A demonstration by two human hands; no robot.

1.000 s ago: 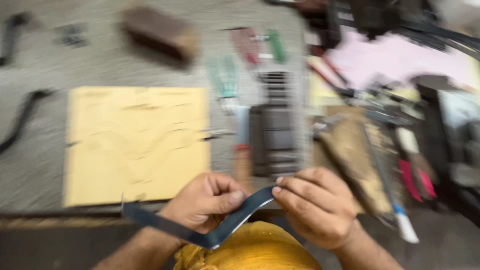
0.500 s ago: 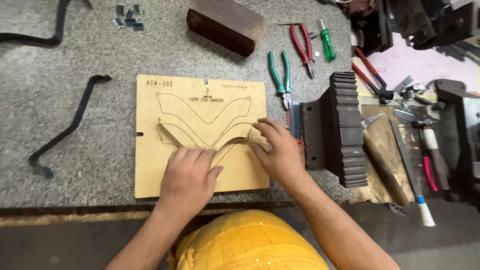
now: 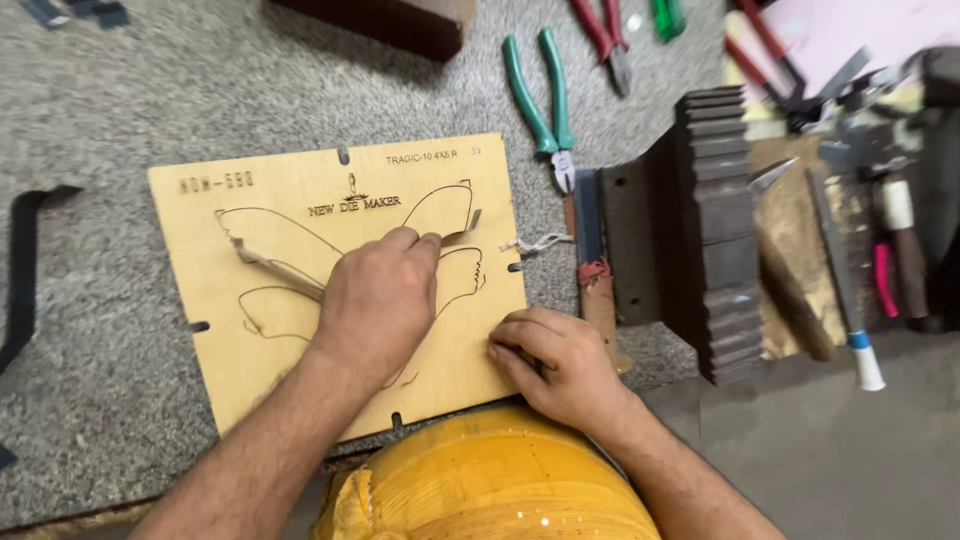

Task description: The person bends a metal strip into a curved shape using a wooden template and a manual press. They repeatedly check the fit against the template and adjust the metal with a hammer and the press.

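My left hand (image 3: 380, 300) presses the steel strip (image 3: 275, 268) into the plywood die board (image 3: 260, 360) slot, fingers pinched on it, while my right hand (image 3: 555, 365), fingers curled and holding nothing, steadies the board's edge; next, seating the bend calls for firm, even pressure.

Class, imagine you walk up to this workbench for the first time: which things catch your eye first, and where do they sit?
First comes the pale plywood die board with its curved slots, lying mid-bench on the grey speckled surface. The left hand presses a bent metal strip on it, while the right hand rests on the board's lower right corner. Green-handled pliers lie above, beside a dark ridged metal block at right.
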